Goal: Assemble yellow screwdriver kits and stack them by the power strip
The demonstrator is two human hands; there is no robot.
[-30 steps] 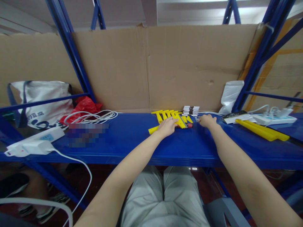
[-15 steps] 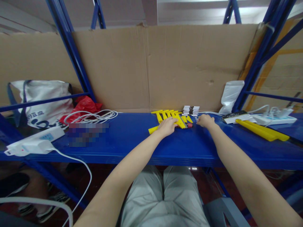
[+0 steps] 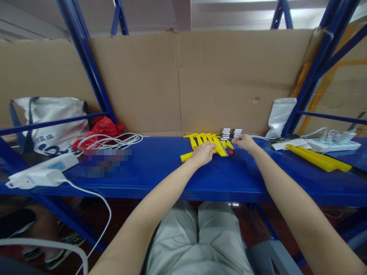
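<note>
Several yellow T-shaped plastic tools (image 3: pixel 204 139) lie in a row at the back of the blue shelf (image 3: pixel 160 172). My left hand (image 3: pixel 203 153) rests palm down on one of them, whose yellow handle (image 3: pixel 185 156) sticks out to the left. Its fingers curl over the tool. My right hand (image 3: pixel 243 142) hovers just right of the row, beside a small stack of white and black pieces (image 3: pixel 231 133). Its fingers are pinched together near a small red item (image 3: pixel 229 151); what they hold, if anything, is hidden.
A cardboard sheet (image 3: pixel 200 80) backs the shelf. At left lie a white power strip (image 3: pixel 40 172), coiled white cables (image 3: pixel 111 141), a red bag (image 3: pixel 100 128) and a white tote bag (image 3: pixel 51 122). At right are a white pouch (image 3: pixel 279 114), yellow bars (image 3: pixel 318 160) and another power strip (image 3: pixel 332 145).
My right hand has moved a little left and back, toward the white and black stack. My left hand has stayed on the yellow tool.
</note>
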